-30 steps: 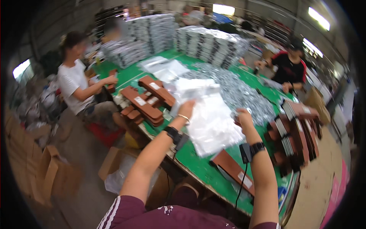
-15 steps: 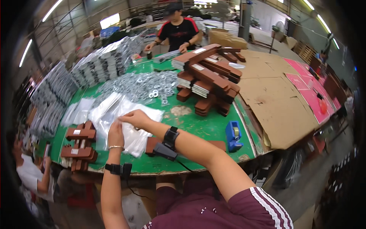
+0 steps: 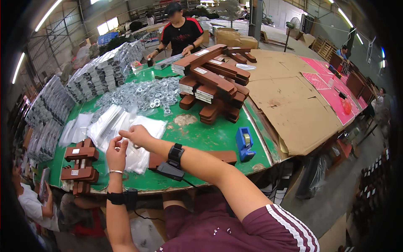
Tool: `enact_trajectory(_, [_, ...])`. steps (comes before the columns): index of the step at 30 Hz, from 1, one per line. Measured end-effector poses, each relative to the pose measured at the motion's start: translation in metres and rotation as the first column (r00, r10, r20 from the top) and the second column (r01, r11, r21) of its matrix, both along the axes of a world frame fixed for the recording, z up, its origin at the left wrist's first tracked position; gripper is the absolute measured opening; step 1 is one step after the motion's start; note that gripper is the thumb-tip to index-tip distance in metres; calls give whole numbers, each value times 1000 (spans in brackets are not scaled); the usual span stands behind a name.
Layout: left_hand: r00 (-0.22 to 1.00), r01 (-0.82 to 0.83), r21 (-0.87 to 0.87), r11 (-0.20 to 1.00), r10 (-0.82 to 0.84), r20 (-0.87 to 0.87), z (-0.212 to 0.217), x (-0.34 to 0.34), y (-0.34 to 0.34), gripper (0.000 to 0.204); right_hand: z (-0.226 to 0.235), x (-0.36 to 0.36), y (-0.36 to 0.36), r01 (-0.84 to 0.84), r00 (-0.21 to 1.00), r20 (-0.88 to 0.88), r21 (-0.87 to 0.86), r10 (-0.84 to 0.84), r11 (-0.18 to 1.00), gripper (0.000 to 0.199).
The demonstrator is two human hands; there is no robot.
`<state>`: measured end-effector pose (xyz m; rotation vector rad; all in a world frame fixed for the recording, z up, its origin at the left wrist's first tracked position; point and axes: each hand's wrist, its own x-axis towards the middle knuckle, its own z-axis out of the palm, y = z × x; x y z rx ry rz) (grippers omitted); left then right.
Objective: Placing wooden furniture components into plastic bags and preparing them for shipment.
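I'm pinching a clear plastic bag (image 3: 138,145) between my left hand (image 3: 116,154) and right hand (image 3: 136,135), both grasping its edge. It's lying on the green table (image 3: 201,134), near the brown boxes (image 3: 79,166).

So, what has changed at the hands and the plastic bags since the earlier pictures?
The view swung from the table's left part to its right. The left hand and right hand, earlier lifting clear plastic bags, now lie low on them. The brown wooden stack and blue tape dispenser stayed.
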<state>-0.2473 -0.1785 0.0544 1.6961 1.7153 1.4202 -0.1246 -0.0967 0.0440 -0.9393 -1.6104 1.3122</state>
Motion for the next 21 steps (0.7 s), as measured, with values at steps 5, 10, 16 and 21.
enact_trajectory(5, [883,215,-68,974,-164,439,-6,-7,6,16,4,1,-15,-195,953,-267,-181,142,964,46])
enact_trajectory(10, [105,182,115,977,-135,985,-2,-58,0,10,-25,41,52,299,927,205,106,-315,948,39])
enact_trajectory(16, [916,294,-47,955,-267,301,-14,-10,11,41,-75,98,95,-31,796,589,262,-135,965,66])
enact_trajectory(21, [961,3,-23,1000,3,275,-14,-16,9,18,24,75,18,-253,868,322,-367,377,895,34])
